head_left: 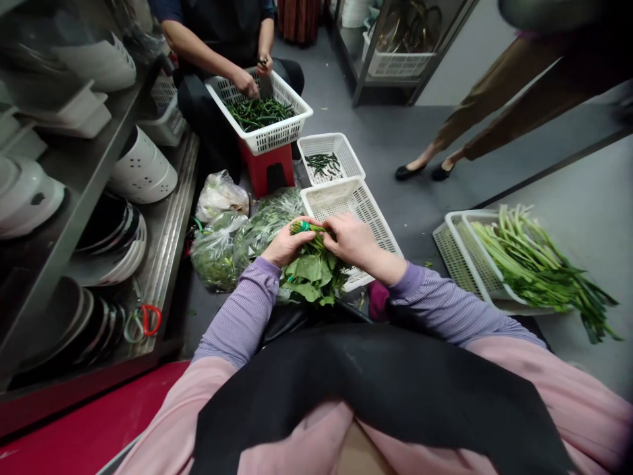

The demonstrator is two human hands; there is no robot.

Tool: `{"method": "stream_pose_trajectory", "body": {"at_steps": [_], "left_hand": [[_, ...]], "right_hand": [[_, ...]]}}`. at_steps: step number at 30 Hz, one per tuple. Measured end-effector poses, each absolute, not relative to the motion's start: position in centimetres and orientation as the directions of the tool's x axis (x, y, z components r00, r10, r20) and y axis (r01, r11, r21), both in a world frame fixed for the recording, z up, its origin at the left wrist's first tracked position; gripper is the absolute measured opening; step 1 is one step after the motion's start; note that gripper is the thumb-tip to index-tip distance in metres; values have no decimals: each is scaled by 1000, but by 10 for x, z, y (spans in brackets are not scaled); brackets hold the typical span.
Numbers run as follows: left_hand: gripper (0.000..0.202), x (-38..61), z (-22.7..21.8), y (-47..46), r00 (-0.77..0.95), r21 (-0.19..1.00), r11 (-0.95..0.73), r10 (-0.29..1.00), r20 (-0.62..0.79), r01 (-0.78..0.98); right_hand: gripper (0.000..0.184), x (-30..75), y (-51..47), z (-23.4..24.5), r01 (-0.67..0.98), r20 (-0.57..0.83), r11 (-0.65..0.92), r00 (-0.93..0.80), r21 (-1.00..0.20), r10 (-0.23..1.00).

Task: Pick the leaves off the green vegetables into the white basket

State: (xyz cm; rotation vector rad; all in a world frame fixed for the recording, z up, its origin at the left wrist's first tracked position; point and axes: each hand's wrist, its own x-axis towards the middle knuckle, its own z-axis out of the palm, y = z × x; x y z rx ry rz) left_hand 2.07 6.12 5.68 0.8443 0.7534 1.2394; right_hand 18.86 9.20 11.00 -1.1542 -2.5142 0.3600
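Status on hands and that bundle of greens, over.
Left hand and right hand both shut on leafy greens bundle near its green tie. White basket beyond; bagged greens left.

open: floor (420, 214) ahead-right | blocked: white basket (376, 221) ahead; bagged greens (217, 251) left; stalk tray (451, 247) right

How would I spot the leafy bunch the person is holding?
Find the empty white basket in the middle of the floor. Right at its near edge, the left hand and right hand grip a leafy bunch. Unlike the bagged greens beside it, it is bare, with a green band round its stems.
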Motion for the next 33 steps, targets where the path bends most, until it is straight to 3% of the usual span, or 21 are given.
{"method": "stream_pose_trajectory", "body": {"at_steps": [2, 4, 7, 9, 11, 13, 17, 23, 26, 29, 33], "left_hand": [[32, 20, 58, 61, 183, 867, 126, 982, -41, -482], [31, 19, 58, 61, 206, 870, 136, 978, -41, -473], [30, 20, 58, 61, 203, 882, 123, 979, -32, -456], [30, 20, 56, 62, 191, 883, 114, 981, -28, -456], [30, 21, 55, 62, 196, 879, 123, 980, -34, -460], [28, 20, 54, 62, 202, 884, 137, 978, -49, -447], [25, 18, 57, 61, 183, 913, 135, 981, -68, -386], [26, 25, 63, 58, 116, 908, 28, 993, 23, -418], [26, 29, 63, 58, 71, 918, -4, 997, 35, -398], [26, 30, 61, 59, -25, 938, -30, 999, 22, -345], [24, 31, 62, 58, -142, 968, -79, 989, 46, -238]], "right_hand": [[17, 189, 92, 117, 707, 157, 593, -583, -384, 797], [16, 190, 93, 122, 694, -4, 461, -555, -553, 832], [19, 192, 99, 125, 540, -344, 42, -592, -841, 729], [23, 192, 104, 123, 435, -469, -216, -639, -874, 610], [25, 193, 109, 120, 395, -509, -322, -661, -861, 551], [22, 194, 114, 118, 406, -487, -273, -672, -872, 558], [13, 196, 120, 124, 451, -371, -15, -713, -892, 595], [15, 195, 117, 122, 336, -433, -274, -722, -901, 539], [16, 195, 115, 120, 344, -461, -309, -720, -887, 519], [17, 196, 114, 123, 393, -471, -260, -720, -882, 510], [17, 193, 113, 120, 466, -381, -11, -709, -885, 594]]}}
